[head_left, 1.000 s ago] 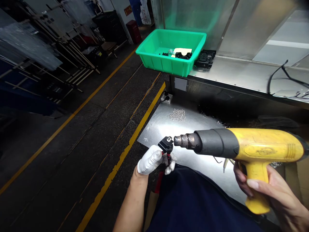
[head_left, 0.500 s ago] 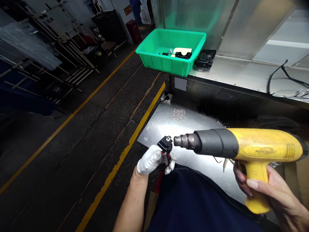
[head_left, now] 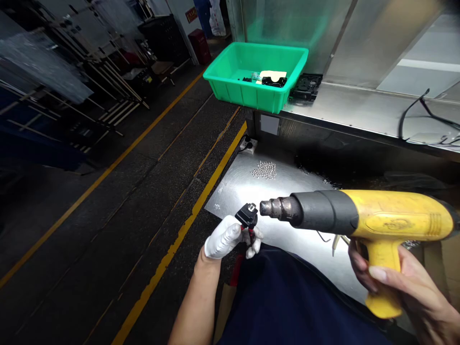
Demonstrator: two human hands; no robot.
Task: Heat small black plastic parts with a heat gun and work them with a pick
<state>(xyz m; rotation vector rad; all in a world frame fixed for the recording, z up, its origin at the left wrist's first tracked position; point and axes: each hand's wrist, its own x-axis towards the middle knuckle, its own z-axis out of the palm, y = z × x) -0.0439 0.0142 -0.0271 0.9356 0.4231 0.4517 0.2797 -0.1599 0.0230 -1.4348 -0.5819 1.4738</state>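
My left hand, in a white glove, is closed around a red-handled tool. A small black part with a shiny metal piece on top sits at the tool's upper end, above my fingers. My bare right hand grips the handle of a yellow and black heat gun. The gun's stepped metal nozzle points left and ends just right of the black part, with a narrow gap between them.
Small shiny balls lie on the metal table. Behind it, a shelf holds a green bin, black parts and glasses. A power socket is at the table's far corner.
Almost nothing differs. The heat gun and the black part appear shifted very slightly to the right, and the view has moved a little too.
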